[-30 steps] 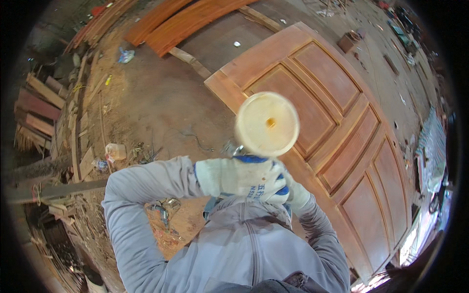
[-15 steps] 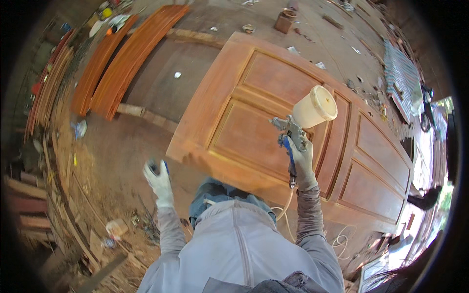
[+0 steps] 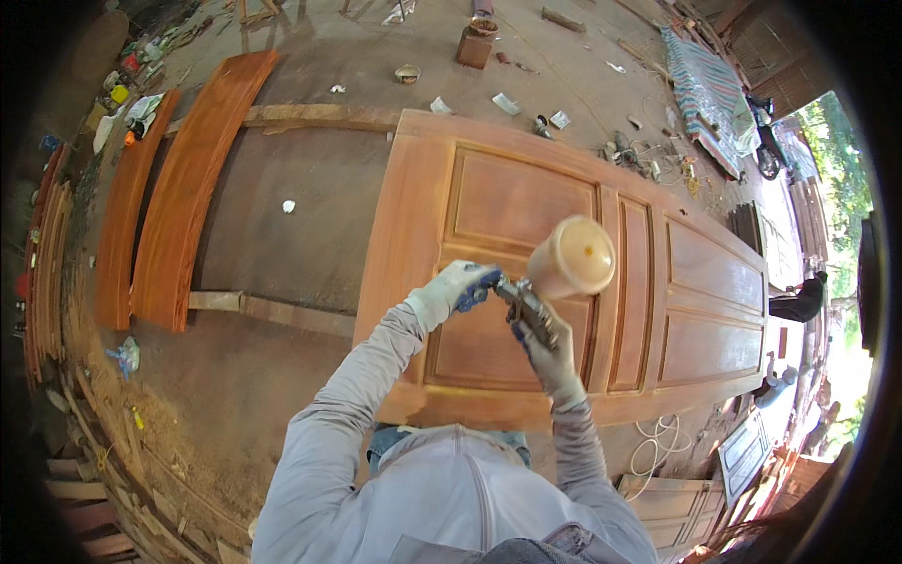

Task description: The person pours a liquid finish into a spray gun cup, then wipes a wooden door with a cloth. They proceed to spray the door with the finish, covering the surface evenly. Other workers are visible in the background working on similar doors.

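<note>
My gloved right hand [image 3: 552, 365] is closed round the grip of a metal spray gun [image 3: 532, 315]. A round, cream-coloured cup [image 3: 573, 257] sits on the gun, its lid facing up toward me. At the gun's front end, my gloved left hand [image 3: 449, 289] has its blue-palmed fingers bent round the nozzle. Beneath both hands lies a brown wooden panel door [image 3: 396, 235], flat and reaching away to the right. Its raised panels have dark grooved borders. The right hand and the gun hide part of one lower panel.
Two orange-brown boards [image 3: 193, 202] rest on wooden bearers [image 3: 296, 315] at the left. A small brown block [image 3: 474, 49] and a bowl [image 3: 408, 73] stand beyond the door. A pale hose [image 3: 658, 442] coils at the lower right. Stacked timber [image 3: 80, 491] lines the lower left.
My left hand has swung up and right from the door's near left corner to the gun's nozzle. The gun and cup have come lower and slightly left, and the view has turned.
</note>
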Motion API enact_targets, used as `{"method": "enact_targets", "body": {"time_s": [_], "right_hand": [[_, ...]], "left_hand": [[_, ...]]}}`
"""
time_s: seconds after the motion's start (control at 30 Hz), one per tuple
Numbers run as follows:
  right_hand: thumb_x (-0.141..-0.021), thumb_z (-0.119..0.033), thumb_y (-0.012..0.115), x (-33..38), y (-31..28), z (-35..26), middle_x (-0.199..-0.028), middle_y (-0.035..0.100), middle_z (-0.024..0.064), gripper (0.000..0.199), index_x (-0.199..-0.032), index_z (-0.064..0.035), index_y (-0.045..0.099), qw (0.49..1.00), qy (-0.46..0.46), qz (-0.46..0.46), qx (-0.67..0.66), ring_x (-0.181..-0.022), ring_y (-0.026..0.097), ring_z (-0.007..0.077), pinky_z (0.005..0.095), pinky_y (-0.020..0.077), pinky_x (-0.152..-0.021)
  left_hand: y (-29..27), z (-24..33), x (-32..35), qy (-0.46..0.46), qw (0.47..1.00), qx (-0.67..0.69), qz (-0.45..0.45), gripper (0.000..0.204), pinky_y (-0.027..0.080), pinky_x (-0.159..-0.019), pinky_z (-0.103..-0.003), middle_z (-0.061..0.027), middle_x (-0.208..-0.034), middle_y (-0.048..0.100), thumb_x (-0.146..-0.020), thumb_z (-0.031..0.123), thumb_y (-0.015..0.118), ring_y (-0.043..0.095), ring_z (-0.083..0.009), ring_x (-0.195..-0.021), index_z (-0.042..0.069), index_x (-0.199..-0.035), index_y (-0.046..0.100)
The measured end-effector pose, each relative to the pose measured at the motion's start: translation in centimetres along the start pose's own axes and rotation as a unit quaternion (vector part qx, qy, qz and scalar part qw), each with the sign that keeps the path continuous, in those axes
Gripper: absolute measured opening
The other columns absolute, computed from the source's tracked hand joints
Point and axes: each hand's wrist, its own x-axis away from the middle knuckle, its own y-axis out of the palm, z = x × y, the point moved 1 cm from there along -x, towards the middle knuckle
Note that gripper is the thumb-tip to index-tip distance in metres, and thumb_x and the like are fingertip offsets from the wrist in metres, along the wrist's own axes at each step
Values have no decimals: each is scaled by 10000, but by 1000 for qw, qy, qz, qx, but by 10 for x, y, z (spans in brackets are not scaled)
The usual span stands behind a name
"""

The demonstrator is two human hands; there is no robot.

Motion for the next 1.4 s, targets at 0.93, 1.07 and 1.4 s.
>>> {"method": "enact_targets", "body": {"time_s": [0.93,1.07,1.4], "right_hand": [[-924,-78,732,-431,-3,20,-846,712,103,180,-1045,45,679,998,10,38,-54,-610,666,175,319,557,-513],[-914,-73,742,-407,-96,39,-785,698,102,171,-1013,54,685,996,4,82,-42,-563,654,175,306,524,-460],[-893,-122,782,-313,-324,58,-805,716,76,297,-1116,41,673,927,19,337,163,-555,640,139,276,521,-472]], "left_hand": [[-123,-153,8,98,766,-485,411,482,544,-871,-474,-146,-1190,662,-939,277,644,661,-361,-1043,134,-1385,534],[-117,-149,5,100,755,-500,412,479,542,-855,-482,-140,-1166,660,-943,280,638,658,-359,-1029,142,-1390,532],[-117,-150,3,98,745,-525,400,480,535,-909,-466,-181,-1212,643,-959,256,619,640,-376,-1081,104,-1400,507]]}}
